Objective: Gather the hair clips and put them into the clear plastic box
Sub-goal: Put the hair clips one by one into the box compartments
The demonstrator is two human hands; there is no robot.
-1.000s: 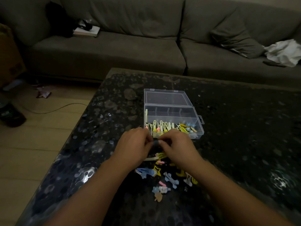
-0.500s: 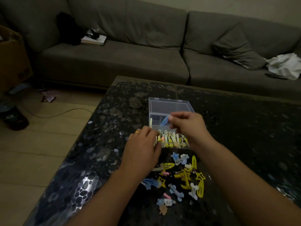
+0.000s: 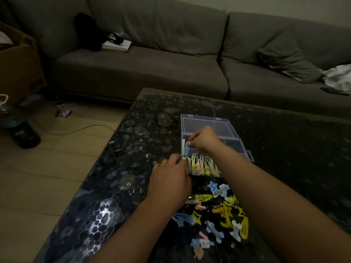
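At frame centre, the right hand (image 3: 204, 138) pinches a blue clip (image 3: 187, 146) over the clear plastic box (image 3: 230, 138). The left hand (image 3: 171, 179) (fingers curled, contents unseen) steadies its near-left corner. Releasing low should seat 1 clip flat.

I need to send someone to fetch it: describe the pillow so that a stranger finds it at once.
Start at the grey sofa behind the dark table. On its right seat a grey pillow leans against the backrest, left of a crumpled white cloth. It is the only loose pillow there.
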